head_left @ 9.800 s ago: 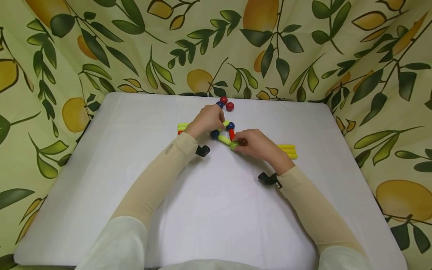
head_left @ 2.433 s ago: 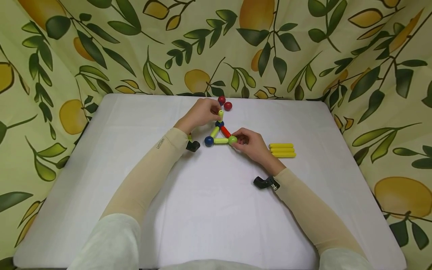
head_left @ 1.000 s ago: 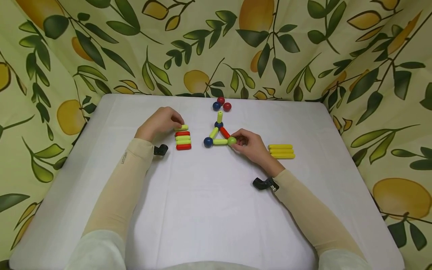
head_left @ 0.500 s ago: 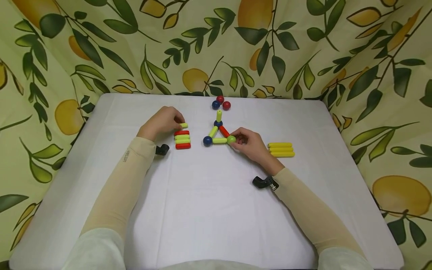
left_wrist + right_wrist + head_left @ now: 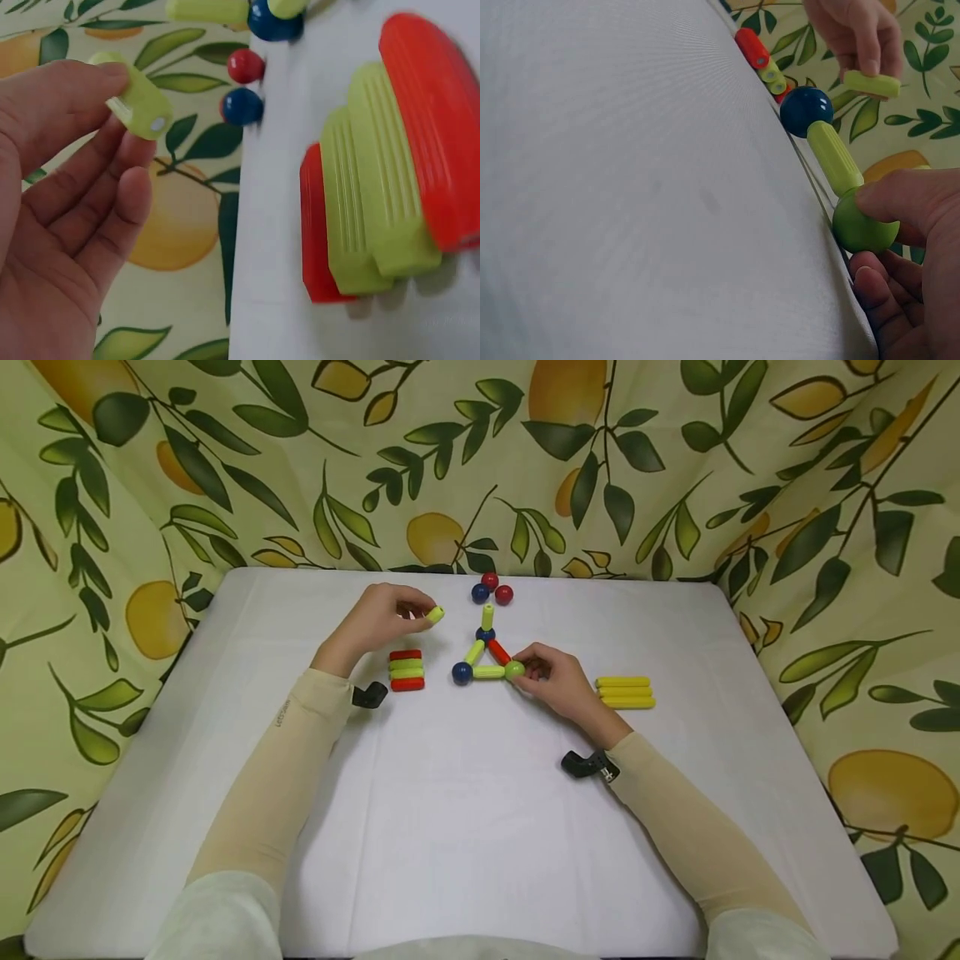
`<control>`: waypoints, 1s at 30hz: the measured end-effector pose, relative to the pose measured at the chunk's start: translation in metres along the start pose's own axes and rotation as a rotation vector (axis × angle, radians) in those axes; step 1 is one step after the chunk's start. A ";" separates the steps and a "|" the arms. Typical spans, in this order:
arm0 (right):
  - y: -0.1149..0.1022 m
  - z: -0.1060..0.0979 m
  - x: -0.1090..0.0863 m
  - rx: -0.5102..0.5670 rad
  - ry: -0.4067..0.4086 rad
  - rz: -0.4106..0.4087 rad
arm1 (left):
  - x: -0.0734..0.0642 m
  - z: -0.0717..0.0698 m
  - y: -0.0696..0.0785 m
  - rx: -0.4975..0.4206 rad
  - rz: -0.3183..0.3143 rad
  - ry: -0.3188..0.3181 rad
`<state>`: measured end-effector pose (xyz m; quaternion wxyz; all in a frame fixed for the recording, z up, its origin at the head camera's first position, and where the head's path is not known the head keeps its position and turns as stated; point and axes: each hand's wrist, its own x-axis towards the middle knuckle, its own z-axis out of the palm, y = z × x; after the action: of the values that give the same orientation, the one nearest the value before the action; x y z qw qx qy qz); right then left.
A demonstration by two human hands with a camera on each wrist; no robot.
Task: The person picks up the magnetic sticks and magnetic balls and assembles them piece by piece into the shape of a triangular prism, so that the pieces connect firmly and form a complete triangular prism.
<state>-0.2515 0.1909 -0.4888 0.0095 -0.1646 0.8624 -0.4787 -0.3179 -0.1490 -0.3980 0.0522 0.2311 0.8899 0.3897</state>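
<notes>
My left hand (image 5: 381,617) pinches a short yellow-green magnetic rod (image 5: 435,614) between thumb and fingers, raised above the table; a metal dot shows at the rod's end in the left wrist view. With thumb and fingertips my right hand (image 5: 557,683) grips a green ball (image 5: 864,222), the right corner of a triangle lying on the table. Two blue balls (image 5: 462,673) form its other corners. Yellow-green rods (image 5: 489,672) make two sides and a red rod (image 5: 498,652) the third. From the far blue ball (image 5: 485,634) another yellow-green rod (image 5: 488,616) stands up.
Left of the triangle lies a row of short red and yellow-green rods (image 5: 407,671). Three longer yellow rods (image 5: 625,692) lie right of my right hand. Two red balls (image 5: 504,594) and a blue ball (image 5: 480,593) sit near the back edge, before the patterned cloth (image 5: 442,460).
My left hand placed a rod on the far blue ball, went left to the row, took a yellow-green rod and lifted it back toward the triangle. My right hand stays at the green ball.
</notes>
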 end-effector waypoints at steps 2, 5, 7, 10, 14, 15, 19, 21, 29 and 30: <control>0.000 0.001 0.001 -0.007 -0.009 0.007 | -0.003 0.002 0.002 -0.048 0.024 0.024; -0.001 0.002 0.001 -0.019 -0.014 0.012 | -0.006 0.006 0.006 -0.114 0.060 0.049; -0.002 0.001 0.000 -0.024 -0.008 0.014 | -0.006 0.009 0.009 -0.157 0.077 0.046; -0.003 -0.001 -0.001 -0.028 0.003 0.016 | -0.006 0.014 0.013 -0.194 0.068 0.019; -0.003 -0.002 0.000 -0.023 -0.006 0.019 | -0.008 0.020 0.016 -0.202 0.025 -0.031; -0.003 -0.001 0.000 -0.022 -0.009 0.017 | -0.009 0.021 0.017 -0.199 0.018 -0.045; -0.001 -0.001 0.000 -0.022 -0.009 0.013 | -0.008 0.029 0.019 -0.176 0.013 -0.099; -0.001 0.000 0.000 -0.019 -0.009 0.011 | -0.007 0.032 0.021 -0.162 0.011 -0.117; 0.000 0.000 0.001 -0.019 -0.002 -0.002 | -0.006 0.040 0.022 -0.131 -0.009 -0.159; 0.000 0.000 0.001 -0.017 -0.002 -0.007 | -0.005 0.042 0.021 -0.129 -0.008 -0.162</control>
<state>-0.2528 0.1907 -0.4883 0.0073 -0.1682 0.8659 -0.4711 -0.2940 -0.1109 -0.4118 0.1403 0.2546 0.8568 0.4259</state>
